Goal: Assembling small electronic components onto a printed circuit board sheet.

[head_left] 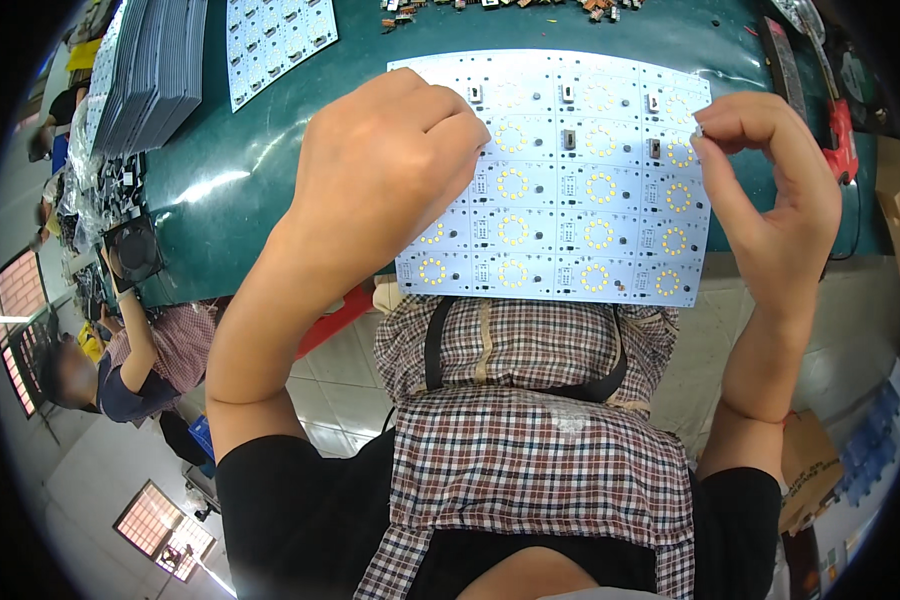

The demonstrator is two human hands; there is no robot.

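A white LED circuit board panel [540, 215] lies at the table's front edge, its cells marked with rings of small yellow LEDs. Several slide switches [569, 139] stand upright in its upper rows. My left hand [385, 160] is closed over the panel's upper left part, and its curled fingertips hide whatever they hold. At the panel's right edge my right hand [775, 175] pinches a small silvery part [699, 130] between thumb and forefinger, too small to name.
A tall stack of panels [155, 80] stands at the far left, with another panel [280, 45] beside it. Loose small switches [510, 4] lie along the far side of the green table [220, 220]. A red-handled tool [840, 140] rests at right. Another person [135, 360] works at left.
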